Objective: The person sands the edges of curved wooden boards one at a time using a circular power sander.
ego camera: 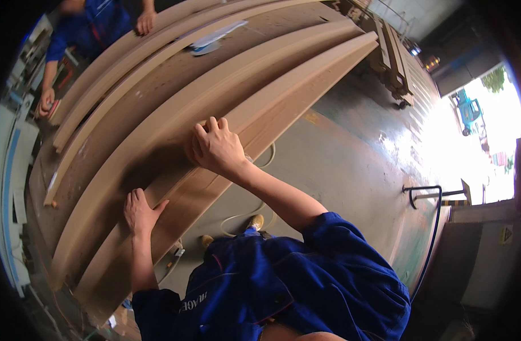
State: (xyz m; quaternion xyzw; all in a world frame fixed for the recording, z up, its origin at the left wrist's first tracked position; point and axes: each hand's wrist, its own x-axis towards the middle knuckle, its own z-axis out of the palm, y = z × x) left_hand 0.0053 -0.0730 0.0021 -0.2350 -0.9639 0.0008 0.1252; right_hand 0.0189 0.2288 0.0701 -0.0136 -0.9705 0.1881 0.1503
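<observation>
Before me a long wooden board (282,91) stands on edge along the near side of the workbench. My left hand (141,213) straddles its top edge, fingers towards the far side and thumb spread towards me. Further along the same board, my right hand (220,147) curls over a tan hand-sized pad (193,150), which is pressed to the board. The palm and fingers cover most of this pad, so its exact kind cannot be told. Just beyond lies a second long wooden board (158,121), parallel to the first and touched by neither hand.
Several narrower wooden strips (115,93) lie across the bench. A co-worker's hand (47,102) holds a red-edged pad at their far end; the other hand (146,22) rests on a strip. A pale hose (243,217) loops on the floor near my shoes. Stacked timber (390,55) stands beyond.
</observation>
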